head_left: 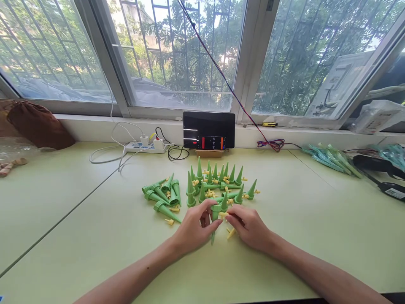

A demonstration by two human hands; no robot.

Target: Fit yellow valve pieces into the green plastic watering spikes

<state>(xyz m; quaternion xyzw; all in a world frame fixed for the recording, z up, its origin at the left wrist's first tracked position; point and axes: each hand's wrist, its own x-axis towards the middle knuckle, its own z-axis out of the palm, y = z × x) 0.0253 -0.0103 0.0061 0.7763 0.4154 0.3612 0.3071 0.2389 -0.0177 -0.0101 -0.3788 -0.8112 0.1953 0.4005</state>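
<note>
we are gripping a smooth green cone (215,220) in our left hand (193,230), near the front edge of the pale matte table (95,219), its point tilting down. our right hand (251,228) is pinching a small yellow peg (223,214) at its wide mouth. more glossy cones (218,181) are standing just behind.
</note>
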